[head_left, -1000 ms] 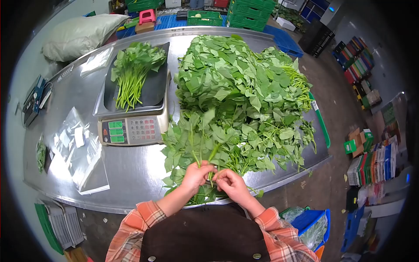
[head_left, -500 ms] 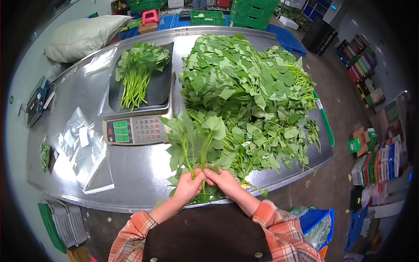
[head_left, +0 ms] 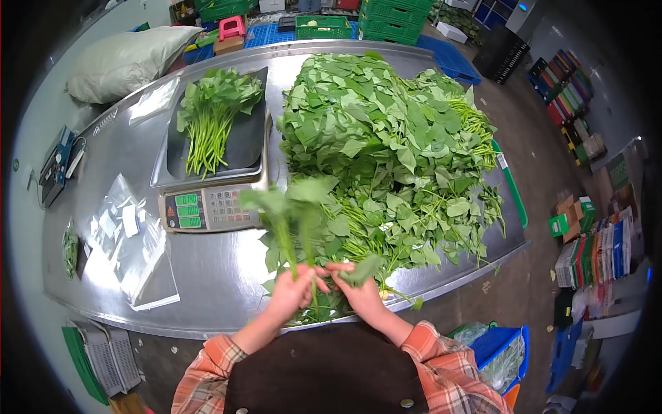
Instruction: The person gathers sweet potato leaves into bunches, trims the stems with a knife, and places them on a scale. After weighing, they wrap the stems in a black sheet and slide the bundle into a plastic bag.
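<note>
My left hand (head_left: 295, 290) is closed around a few leafy green stems (head_left: 286, 228), upright and smeared by motion at the leaves. Close beside it, my right hand (head_left: 358, 290) has its fingers on a single green leaf (head_left: 363, 270), apart from the bunch. Both hands are over the near edge of a steel table (head_left: 214, 290). Beyond them rises a large heap of leafy greens (head_left: 358, 124), looking like sweet potato leaves. A bundle of the same greens (head_left: 210, 131) lies on the black pan of a digital scale (head_left: 214, 207), whose green displays are lit.
Clear plastic bags (head_left: 138, 255) lie on the table's left, near a small packed bag of greens (head_left: 70, 248). A white sack (head_left: 124, 62) and green crates (head_left: 393, 21) stand behind. At lower right is a blue crate (head_left: 507, 352); a grey crate (head_left: 110, 352) stands at lower left.
My left hand has shifted slightly left with the stems. My right hand has separated from it, now with a leaf at its fingers. The heap and scale bundle look the same.
</note>
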`<move>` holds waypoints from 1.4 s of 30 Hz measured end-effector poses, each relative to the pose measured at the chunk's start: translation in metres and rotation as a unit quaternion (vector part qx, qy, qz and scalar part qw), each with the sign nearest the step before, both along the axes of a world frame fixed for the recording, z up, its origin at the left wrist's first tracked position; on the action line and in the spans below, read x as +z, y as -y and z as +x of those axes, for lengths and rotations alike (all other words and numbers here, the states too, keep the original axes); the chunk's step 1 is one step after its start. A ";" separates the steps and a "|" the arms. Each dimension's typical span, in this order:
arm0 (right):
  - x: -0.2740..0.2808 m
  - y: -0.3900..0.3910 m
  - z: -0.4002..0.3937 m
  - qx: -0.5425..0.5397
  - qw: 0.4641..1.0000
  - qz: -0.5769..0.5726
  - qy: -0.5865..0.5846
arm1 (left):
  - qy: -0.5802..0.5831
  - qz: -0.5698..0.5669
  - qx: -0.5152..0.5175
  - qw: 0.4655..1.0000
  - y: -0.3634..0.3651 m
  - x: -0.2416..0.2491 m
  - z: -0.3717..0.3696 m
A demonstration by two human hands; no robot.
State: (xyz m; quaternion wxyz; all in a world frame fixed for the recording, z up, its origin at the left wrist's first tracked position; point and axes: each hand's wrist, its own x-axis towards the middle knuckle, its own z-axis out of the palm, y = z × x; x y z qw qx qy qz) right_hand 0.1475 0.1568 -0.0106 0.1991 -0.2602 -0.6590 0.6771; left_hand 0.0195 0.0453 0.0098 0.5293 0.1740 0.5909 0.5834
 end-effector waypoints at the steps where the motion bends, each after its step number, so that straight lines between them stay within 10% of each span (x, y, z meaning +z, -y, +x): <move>1: 0.001 -0.002 -0.004 -0.023 0.993 -0.113 0.012 | -0.001 -0.001 -0.043 0.999 0.000 -0.003 0.009; 2: 0.003 -0.009 -0.002 0.032 0.979 -0.198 0.036 | 0.040 0.013 -0.050 0.998 0.001 -0.007 0.016; 6: -0.004 -0.010 -0.001 -0.025 0.994 0.099 -0.035 | 0.126 0.009 0.036 0.991 -0.002 -0.019 0.018; 11: 0.032 -0.023 0.016 -0.087 0.979 -0.101 -0.152 | 0.074 0.049 0.253 0.963 -0.004 -0.040 0.001; 13: 0.023 -0.077 0.024 -0.028 0.890 -0.337 -0.306 | -0.027 0.111 0.301 0.947 -0.004 -0.050 -0.007; 17: 0.012 -0.119 0.015 -0.059 0.877 -0.370 -0.302 | 0.141 0.148 0.295 0.933 0.000 -0.019 -0.024; 19: -0.008 -0.103 -0.020 -0.045 0.987 -0.031 0.154 | 0.292 0.212 0.224 0.905 0.005 -0.031 -0.038; 21: -0.046 -0.095 -0.044 -0.015 0.913 0.316 0.257 | 0.397 0.264 0.145 0.867 0.012 -0.033 -0.044; 24: -0.045 -0.109 -0.054 0.061 0.911 0.319 0.255 | 0.290 0.227 0.175 0.913 0.016 -0.015 -0.048; 31: 0.091 -0.127 -0.019 0.197 0.975 -0.096 -0.023 | 0.088 0.222 0.156 0.958 0.011 0.009 -0.066; 37: 0.054 -0.111 -0.028 0.249 0.920 -0.275 -0.130 | 0.092 0.037 -0.088 0.991 -0.018 0.001 -0.027; 42: 0.012 -0.097 -0.043 0.147 0.895 -0.390 -0.159 | 0.242 0.073 -0.092 0.963 -0.004 -0.014 -0.006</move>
